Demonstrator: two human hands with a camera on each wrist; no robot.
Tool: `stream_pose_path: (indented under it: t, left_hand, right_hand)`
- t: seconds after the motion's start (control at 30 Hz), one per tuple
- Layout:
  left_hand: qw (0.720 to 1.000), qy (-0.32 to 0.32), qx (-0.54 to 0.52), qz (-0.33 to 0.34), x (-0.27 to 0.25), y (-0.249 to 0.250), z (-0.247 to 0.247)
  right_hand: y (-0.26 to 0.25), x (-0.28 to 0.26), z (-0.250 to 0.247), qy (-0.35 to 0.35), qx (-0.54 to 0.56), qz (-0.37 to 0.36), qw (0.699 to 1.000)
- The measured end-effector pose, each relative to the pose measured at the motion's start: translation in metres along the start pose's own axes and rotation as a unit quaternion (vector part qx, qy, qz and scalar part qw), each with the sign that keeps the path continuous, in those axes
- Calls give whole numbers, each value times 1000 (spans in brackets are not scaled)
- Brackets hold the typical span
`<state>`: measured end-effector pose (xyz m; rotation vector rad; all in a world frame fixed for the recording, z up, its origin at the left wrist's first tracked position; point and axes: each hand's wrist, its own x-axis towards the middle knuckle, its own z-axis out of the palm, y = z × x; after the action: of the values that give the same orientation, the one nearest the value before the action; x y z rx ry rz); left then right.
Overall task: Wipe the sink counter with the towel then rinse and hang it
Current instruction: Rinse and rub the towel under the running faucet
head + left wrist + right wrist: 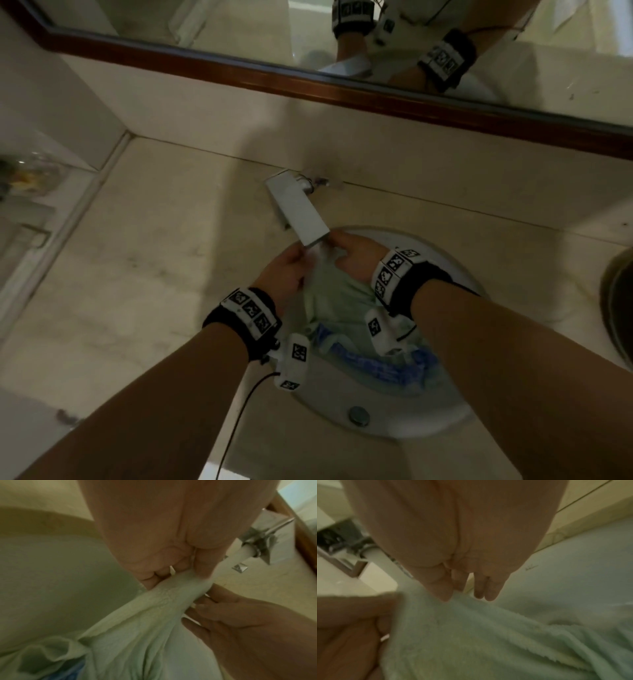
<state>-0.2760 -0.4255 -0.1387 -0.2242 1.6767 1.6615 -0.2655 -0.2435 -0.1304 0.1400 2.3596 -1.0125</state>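
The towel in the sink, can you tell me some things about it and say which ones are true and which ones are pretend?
1. The pale green towel with a blue stripe hangs into the round white sink. True.
2. Only one hand holds it. False: the left hand and the right hand both pinch its top edge.
3. Its top edge is right under the flat silver faucet spout. True.
4. The towel is spread flat on the beige counter. False: it is bunched over the sink.

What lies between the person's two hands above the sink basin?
A bunched stretch of the pale green towel spans between the left hand and right hand, just under the faucet spout; the head view shows it.
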Motion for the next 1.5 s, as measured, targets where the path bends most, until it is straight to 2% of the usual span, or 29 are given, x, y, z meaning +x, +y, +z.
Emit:
stream_pose_path:
  t: [0.17, 0.23, 0.4, 0.5, 0.6, 0.67, 0.77, 0.83, 0.9, 1.0, 1.1, 1.13, 1.2, 1.23, 1.3, 1.4, 1.5]
  left_hand:
    - [997, -65, 26, 34, 0, 1, -4]
    - [998, -54, 21, 39, -1, -1, -7]
    - [999, -17, -13, 26, -8, -4, -15]
    - [999, -4, -32, -7, -12, -2, -24]
    - [998, -21, -36, -40, -13, 4, -26]
    - [997, -60, -3, -51, -11, 8, -22]
    - [981, -113, 154, -38, -8, 10, -15]
    - [963, -99, 249, -22, -8, 8, -11]
    - [955, -60, 292, -4, -8, 8, -10]
    - [966, -20, 257, 14, -9, 6, -12]
    - [987, -16, 157, -9, -13, 1, -20]
    - [992, -18, 125, -16, -16, 0, -23]
    - [995, -20, 95, -34, -18, -3, -29]
    - [993, -15, 111, -43, -18, -2, -32]
    - [977, -19, 206, -46, -18, 3, -34]
    - [937, -57, 343, -36, -15, 11, -26]
    - [938, -92, 334, -23, -11, 16, -11]
  right_hand:
    - [-4, 8, -4, -50, -74, 18, 996]
    - [-2, 6, -8, -74, -124, 21, 989]
    - [4, 4, -11, -60, -228, -6, 972]
    - [-1, -1, -10, -25, -189, -37, 981]
    - [-13, -4, -5, 12, -142, -61, 988]
    - [-20, -6, 0, 15, -140, -65, 988]
    - [-21, -12, 7, 13, -141, -62, 988]
    - [-20, -14, 9, 13, -150, -57, 987]
    - [-17, -15, 8, 1, -155, -32, 987]
    - [-3, -14, 5, -35, -184, 9, 982]
    - [14, -14, 2, -52, -219, 37, 974]
    - [17, -15, 1, -42, -196, 43, 979]
    - [19, -15, 0, 2, -71, 52, 996]
    - [18, -16, 0, 34, -14, 51, 998]
    - [11, -14, -3, 78, 44, 36, 995]
    - [-9, -13, -9, 60, 45, -7, 997]
    - [-23, -12, -13, 30, 37, -25, 999]
